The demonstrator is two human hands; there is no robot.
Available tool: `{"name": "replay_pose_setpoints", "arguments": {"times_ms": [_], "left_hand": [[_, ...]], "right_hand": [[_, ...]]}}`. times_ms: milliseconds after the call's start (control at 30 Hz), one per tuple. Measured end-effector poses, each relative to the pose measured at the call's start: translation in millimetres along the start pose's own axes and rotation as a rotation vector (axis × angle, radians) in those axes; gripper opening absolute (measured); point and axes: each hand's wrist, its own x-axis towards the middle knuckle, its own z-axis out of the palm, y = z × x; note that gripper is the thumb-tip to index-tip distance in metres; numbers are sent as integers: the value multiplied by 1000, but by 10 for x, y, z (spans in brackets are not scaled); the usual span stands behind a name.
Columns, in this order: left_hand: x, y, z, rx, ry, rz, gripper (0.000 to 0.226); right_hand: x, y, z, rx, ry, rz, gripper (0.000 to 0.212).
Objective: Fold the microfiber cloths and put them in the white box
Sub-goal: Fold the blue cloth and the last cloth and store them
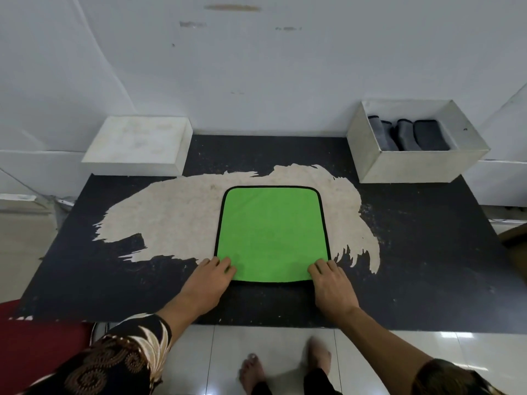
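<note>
Pinching the near corners of the green cloth (272, 232), the left hand (212, 276) and right hand (332, 282) flank it.

light: bright, even, soft | shadows: faint | glare: on floor tiles (456, 342) | edges: wide-angle bowing | focus: mostly sharp
</note>
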Motion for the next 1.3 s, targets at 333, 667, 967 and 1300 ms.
{"name": "replay_pose_setpoints", "arguments": {"times_ms": [333, 667, 967, 1300], "left_hand": [[-253, -90, 101, -124, 19, 59, 20], [351, -433, -463, -712, 317, -390, 11], [1177, -514, -606, -978, 335, -750, 19], [1599, -704, -465, -918, 266, -854, 20]], "right_hand": [[-269, 68, 38, 32, 28, 6, 12], [479, 480, -516, 829, 174, 593, 14], [1401, 642, -490, 959, 198, 784, 19], [1894, 784, -373, 941, 162, 780, 21]]}}
